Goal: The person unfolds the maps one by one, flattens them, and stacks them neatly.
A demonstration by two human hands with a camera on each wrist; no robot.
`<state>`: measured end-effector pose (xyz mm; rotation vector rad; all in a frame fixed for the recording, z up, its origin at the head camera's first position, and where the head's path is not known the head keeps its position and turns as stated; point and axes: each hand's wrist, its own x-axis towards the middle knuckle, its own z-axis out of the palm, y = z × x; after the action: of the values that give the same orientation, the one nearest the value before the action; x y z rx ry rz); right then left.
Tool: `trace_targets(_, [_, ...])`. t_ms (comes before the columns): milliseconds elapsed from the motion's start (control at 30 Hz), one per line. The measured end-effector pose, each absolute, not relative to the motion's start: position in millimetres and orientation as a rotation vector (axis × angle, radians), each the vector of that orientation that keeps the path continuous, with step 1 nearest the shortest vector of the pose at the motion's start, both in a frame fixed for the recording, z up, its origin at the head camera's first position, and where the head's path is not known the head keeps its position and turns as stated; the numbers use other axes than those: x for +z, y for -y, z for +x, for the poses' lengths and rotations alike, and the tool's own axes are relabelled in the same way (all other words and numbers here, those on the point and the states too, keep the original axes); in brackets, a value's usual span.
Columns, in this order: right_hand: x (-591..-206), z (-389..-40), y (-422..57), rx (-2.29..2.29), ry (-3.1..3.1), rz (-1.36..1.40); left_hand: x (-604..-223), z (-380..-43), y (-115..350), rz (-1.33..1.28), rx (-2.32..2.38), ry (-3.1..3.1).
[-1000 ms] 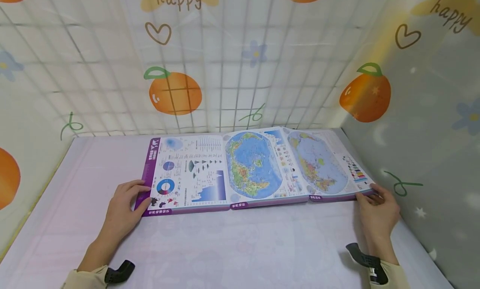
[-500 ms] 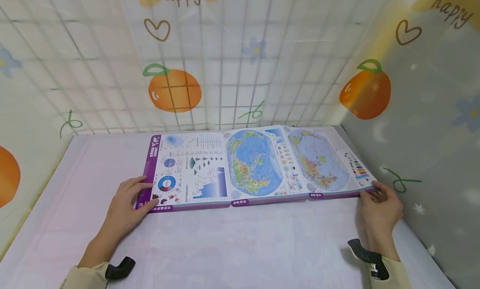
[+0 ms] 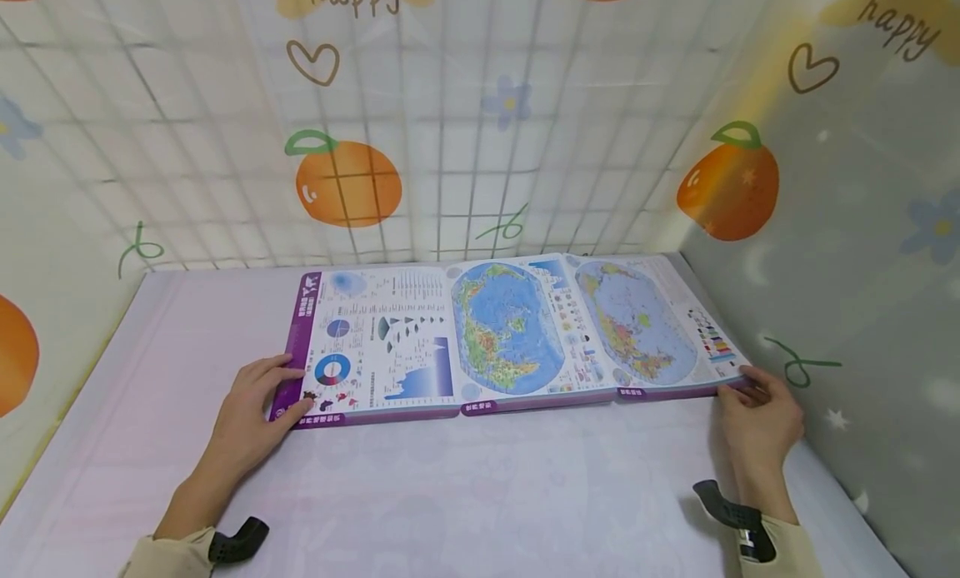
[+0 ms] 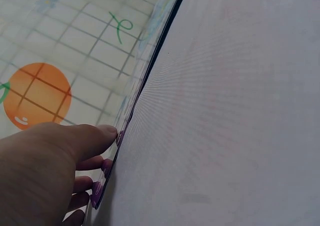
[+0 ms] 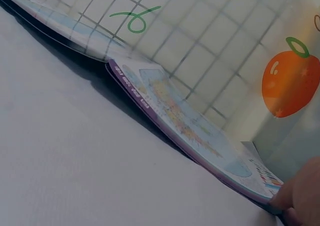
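An unfolded world map (image 3: 510,328) with a purple border lies on the table in three visible panels, its creases slightly raised. Charts fill the left panel, and the other two carry oval maps. My left hand (image 3: 243,411) rests on the near left corner, thumb and fingertips touching the printed top. In the left wrist view, the thumb (image 4: 92,141) lies along the map's edge, with the other fingers partly hidden behind it. My right hand (image 3: 761,420) pinches the near right corner. Only part of that hand shows in the right wrist view, at the map's (image 5: 185,121) corner.
A pale cloth covers the table (image 3: 487,495). Behind it stands a white wire grid (image 3: 465,170) under a translucent curtain printed with oranges. A grey printed curtain (image 3: 862,311) runs along the right side, close to my right hand.
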<state>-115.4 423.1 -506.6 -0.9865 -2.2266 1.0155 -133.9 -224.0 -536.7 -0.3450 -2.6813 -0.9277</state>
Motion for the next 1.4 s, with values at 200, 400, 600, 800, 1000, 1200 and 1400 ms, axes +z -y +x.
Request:
trace_targets(200, [-505, -112, -422, 0.999, 2.243, -0.964, -536, -132, 224, -0.343, -0.93, 2.675])
trace_targets(400, [-503, -111, -419, 0.996, 2.254, -0.996, -535, -133, 226, -0.316, -0.935, 2.693])
trace_targets(600, [-500, -117, -417, 1.006, 2.248, -0.992, -533, -133, 229, -0.296, -0.938, 2.695])
trace_targets(800, [-499, -115, -417, 0.946, 2.256, -0.949, -533, -133, 228, -0.306, -0.943, 2.681])
trace_targets(1000, [-502, -112, -417, 0.871, 2.291, -0.887, -533, -131, 227, -0.315, -0.941, 2.667])
trace_targets(1200, [-496, -108, -408, 0.827, 2.229, -0.681, -535, -130, 228, -0.316, -0.935, 2.677])
trace_targets(1400, [-492, -110, -395, 0.789, 2.352, -0.431, -538, -132, 230, -0.331, -0.923, 2.683])
